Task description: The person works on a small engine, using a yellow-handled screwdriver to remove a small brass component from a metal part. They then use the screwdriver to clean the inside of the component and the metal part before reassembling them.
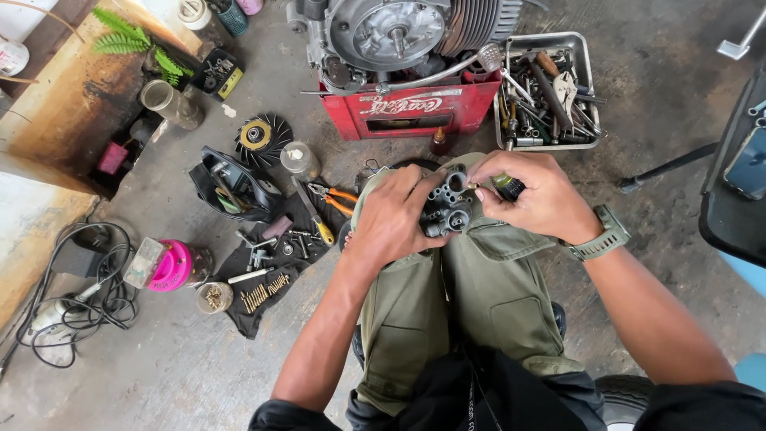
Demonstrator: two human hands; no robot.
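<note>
The left hand [391, 219] wraps around a dark metal carburetor [448, 206], its grip closed on the body, holding it above the knees near frame centre. The right hand [538, 198] pinches a screwdriver [507, 187] with a black handle, grip closed, tip at the carburetor's 3 o'clock side. At 12 o'clock an engine [399, 36] sits on a red crate [411, 108]; a metal tray [546, 88] of tools lies at 1 o'clock. Orange pliers [339, 198] rest on the floor at 9 o'clock.

Soft, even daylight — faint shadows, no glare, sharp focus — wide-angle bending at edges.
</note>
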